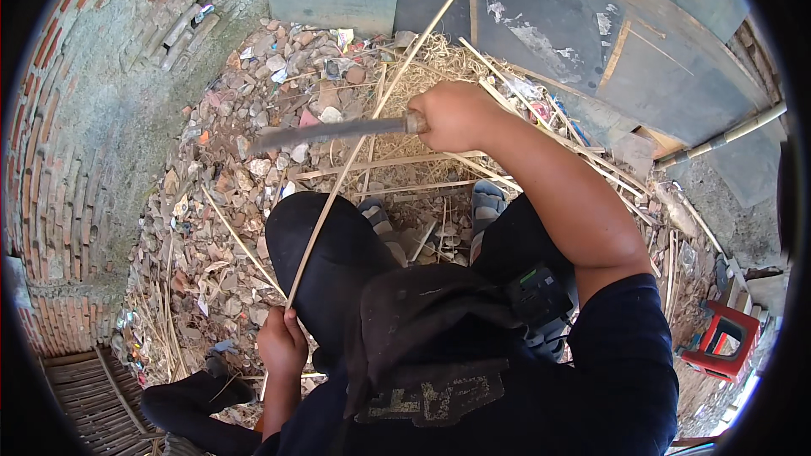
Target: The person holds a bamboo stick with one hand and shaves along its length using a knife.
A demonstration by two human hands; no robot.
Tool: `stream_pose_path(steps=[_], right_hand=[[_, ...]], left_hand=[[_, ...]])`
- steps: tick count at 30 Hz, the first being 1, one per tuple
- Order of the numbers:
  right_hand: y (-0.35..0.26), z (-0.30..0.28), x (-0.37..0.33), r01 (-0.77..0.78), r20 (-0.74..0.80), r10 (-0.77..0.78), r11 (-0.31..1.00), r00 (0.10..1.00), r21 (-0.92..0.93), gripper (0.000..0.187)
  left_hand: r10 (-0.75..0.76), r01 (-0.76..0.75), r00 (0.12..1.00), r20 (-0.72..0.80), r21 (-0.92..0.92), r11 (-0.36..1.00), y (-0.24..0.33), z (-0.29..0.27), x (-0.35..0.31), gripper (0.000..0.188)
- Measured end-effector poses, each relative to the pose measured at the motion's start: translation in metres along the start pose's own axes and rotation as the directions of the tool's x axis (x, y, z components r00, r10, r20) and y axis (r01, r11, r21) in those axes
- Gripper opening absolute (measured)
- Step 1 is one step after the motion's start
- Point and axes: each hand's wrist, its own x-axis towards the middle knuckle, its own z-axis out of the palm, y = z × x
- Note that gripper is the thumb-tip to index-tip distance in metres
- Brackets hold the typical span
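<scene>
My left hand (283, 344), low on the left beside my knee, is closed around the near end of a long, thin bamboo strip (321, 221). The strip slants up and away past my left knee to the top of the view. Ahead of my knees, my right hand (456, 118) grips the handle of a machete (329, 133). Its long blade points left and crosses the strip; whether the two touch I cannot tell. The blade's tip is blurred. Another thin strip (241, 236) ends just by my left hand.
Rubble (228, 177) covers the ground. Pale shavings (435, 67) and several bamboo strips (583, 152) lie ahead and right. A brick wall (76, 194) stands left, dark panels (541, 25) ahead. A red plastic stool (722, 342) is at right; a dark-clothed leg (198, 409) shows lower left.
</scene>
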Motion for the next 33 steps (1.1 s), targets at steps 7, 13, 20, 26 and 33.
stream_pose_path(steps=[7,13,20,26,33], right_hand=[[0.068,-0.002,0.016,-0.214,-0.013,0.216,0.973,0.976,0.092,0.025],[0.040,-0.004,0.002,-0.176,0.050,0.177,0.984,0.983,-0.027,0.024],[0.046,-0.017,-0.005,-0.074,-0.029,0.078,0.990,0.997,0.118,0.022],[0.066,-0.016,-0.003,-0.243,-0.095,0.251,0.966,0.963,0.088,0.024],[0.031,-0.020,-0.006,-0.021,0.034,0.023,0.999,0.999,-0.049,0.025]], left_hand=[[0.034,-0.035,0.999,-0.038,-0.017,0.999,-0.002,0.007,0.010,0.023],[0.045,-0.048,0.998,0.046,0.065,0.997,-0.008,-0.013,0.012,0.024],[0.101,-0.103,0.994,-0.036,-0.074,0.992,-0.010,0.007,0.015,0.025],[0.091,-0.092,0.995,-0.030,-0.030,0.995,-0.008,0.005,0.012,0.022],[0.110,-0.111,0.993,-0.038,-0.019,0.994,-0.009,0.003,0.011,0.022]])
